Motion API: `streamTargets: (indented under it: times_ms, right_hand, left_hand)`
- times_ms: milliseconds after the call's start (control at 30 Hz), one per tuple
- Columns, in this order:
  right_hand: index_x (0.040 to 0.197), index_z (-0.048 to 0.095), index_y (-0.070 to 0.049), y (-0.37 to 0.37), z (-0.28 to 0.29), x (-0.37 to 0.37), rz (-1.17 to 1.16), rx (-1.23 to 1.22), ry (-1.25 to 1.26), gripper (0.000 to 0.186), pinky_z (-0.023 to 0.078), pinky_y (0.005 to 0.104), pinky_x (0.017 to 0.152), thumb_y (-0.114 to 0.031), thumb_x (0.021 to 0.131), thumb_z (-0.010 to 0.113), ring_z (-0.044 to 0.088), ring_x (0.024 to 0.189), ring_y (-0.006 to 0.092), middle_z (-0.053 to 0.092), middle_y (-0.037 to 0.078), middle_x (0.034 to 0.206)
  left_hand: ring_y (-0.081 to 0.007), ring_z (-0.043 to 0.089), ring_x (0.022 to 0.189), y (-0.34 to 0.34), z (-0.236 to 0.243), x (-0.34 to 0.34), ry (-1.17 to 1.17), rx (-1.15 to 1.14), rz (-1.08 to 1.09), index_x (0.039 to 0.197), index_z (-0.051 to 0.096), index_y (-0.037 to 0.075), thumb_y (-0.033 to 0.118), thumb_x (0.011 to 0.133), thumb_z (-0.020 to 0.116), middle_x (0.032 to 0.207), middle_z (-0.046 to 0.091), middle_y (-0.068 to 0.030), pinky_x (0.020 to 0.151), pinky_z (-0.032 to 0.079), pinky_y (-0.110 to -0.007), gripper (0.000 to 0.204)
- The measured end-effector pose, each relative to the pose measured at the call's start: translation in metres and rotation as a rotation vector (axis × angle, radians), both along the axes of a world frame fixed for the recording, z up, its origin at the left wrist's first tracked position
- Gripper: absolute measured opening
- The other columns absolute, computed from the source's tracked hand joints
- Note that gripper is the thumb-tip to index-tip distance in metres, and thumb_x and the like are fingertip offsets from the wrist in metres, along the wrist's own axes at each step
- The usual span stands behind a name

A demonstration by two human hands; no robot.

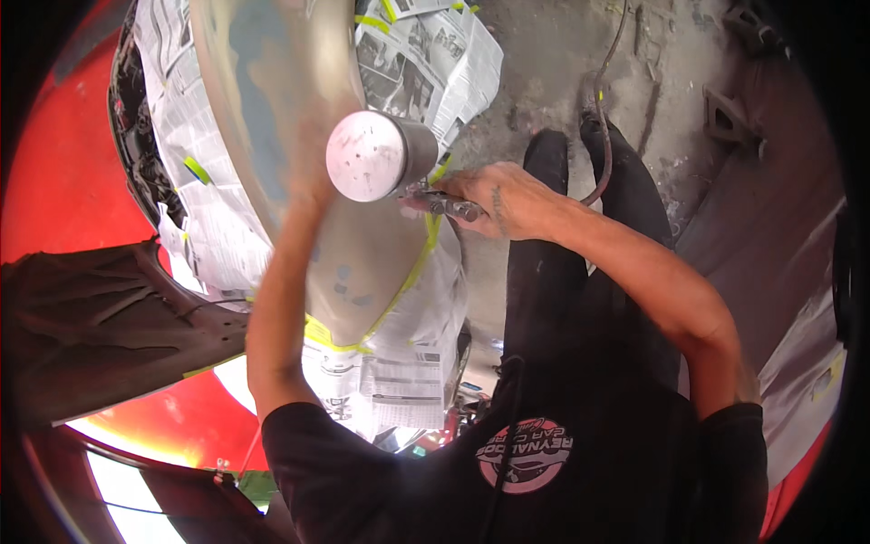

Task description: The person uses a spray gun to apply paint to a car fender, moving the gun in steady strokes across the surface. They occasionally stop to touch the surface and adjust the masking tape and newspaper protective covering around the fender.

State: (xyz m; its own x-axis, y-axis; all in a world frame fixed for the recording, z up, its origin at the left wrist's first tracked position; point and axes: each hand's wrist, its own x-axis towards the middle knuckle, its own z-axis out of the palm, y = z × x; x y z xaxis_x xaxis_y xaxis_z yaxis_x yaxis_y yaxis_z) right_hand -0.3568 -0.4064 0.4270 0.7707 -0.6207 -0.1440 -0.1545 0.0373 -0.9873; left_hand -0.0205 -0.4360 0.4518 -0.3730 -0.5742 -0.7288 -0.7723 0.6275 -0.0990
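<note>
Panel [362, 263] behind cup [372, 156] (contents hidden)

Right hand [498, 199] curled in grip; left hand [313, 161] forward, blurred

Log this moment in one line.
right hand: holds spray gun | left hand: blurred, panel contact unclear | panel: grey patches, newspaper alongside

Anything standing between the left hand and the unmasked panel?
Nothing visible: the blurred left hand shows over the panel. The spray gun, held in the right hand, has its cup just to the left hand's right.
</note>
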Motion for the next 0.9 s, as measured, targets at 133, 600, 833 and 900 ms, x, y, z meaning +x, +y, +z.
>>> streamTargets:
  times_ms: [133,600,833,900]
  right_hand:
    - [0.134,0.066,-0.010,0.021,0.000,0.005,0.030,0.044,0.070,0.051,0.057,0.0480,0.080,-0.016,0.084,0.074,0.070,0.094,0.0397,0.072,0.020,0.108]
    - [0.119,0.069,-0.006,0.185,-0.041,0.037,-0.176,-0.023,0.095,0.039,0.055,0.0512,0.081,-0.018,0.082,0.073,0.068,0.094,0.0436,0.072,0.020,0.100]
    - [0.123,0.069,-0.004,0.238,-0.074,0.048,-0.216,0.011,0.167,0.045,0.053,0.0499,0.087,-0.021,0.082,0.078,0.067,0.103,0.0412,0.072,0.020,0.105]
    - [0.126,0.068,-0.005,0.250,-0.090,0.050,-0.236,0.037,0.143,0.047,0.053,0.0499,0.088,-0.020,0.082,0.078,0.067,0.102,0.0416,0.072,0.019,0.104]
  left_hand:
    - [-0.0360,0.038,0.147,-0.027,0.017,-0.035,-0.031,-0.206,0.160,0.149,0.048,-0.004,0.030,0.096,0.061,0.154,0.047,-0.0236,0.121,0.029,-0.052,0.064]
    - [-0.0307,0.028,0.156,0.221,-0.099,0.017,-0.343,0.220,-0.330,0.160,0.037,0.001,0.035,0.101,0.049,0.166,0.037,-0.0152,0.131,0.018,-0.047,0.069]
    - [-0.0242,0.027,0.157,0.265,-0.184,0.037,-0.150,0.108,-0.124,0.159,0.041,0.008,0.040,0.101,0.055,0.165,0.042,-0.0063,0.130,0.022,-0.043,0.068]
    - [-0.0259,0.035,0.149,0.289,-0.226,0.055,0.244,0.200,0.297,0.154,0.044,0.009,0.041,0.103,0.054,0.160,0.046,-0.0072,0.126,0.029,-0.044,0.061]
